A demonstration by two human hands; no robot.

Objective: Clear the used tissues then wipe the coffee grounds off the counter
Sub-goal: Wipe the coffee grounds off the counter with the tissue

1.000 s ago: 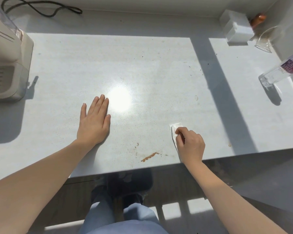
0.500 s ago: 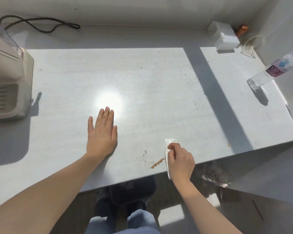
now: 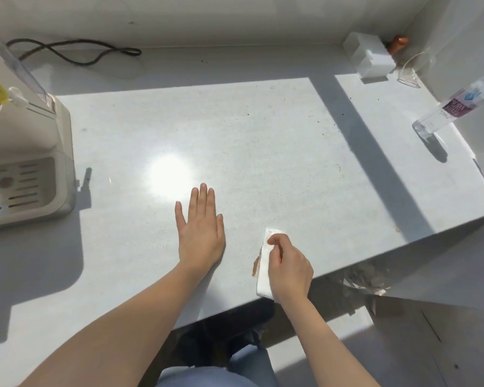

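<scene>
A small brown streak of coffee grounds (image 3: pixel 255 267) lies on the white counter (image 3: pixel 263 141) close to its front edge. My right hand (image 3: pixel 289 266) presses a folded white tissue (image 3: pixel 264 277) flat on the counter, its left edge touching the streak. The tissue reaches the counter's front edge. My left hand (image 3: pixel 200 229) rests flat on the counter, palm down and fingers together, a little left of the streak. A few dark specks dot the counter farther back.
A beige coffee machine (image 3: pixel 25 169) stands at the left edge, a black cord (image 3: pixel 76 51) behind it. At the back right are a white box (image 3: pixel 370 58), a glass (image 3: pixel 415 69) and a clear water bottle (image 3: pixel 456 107). A bin with crumpled waste (image 3: pixel 366 277) shows below the counter.
My right hand has slid the tissue leftward up against the coffee streak, which now looks bunched and darker. My left hand stays flat in place. The view tilted and shifted.
</scene>
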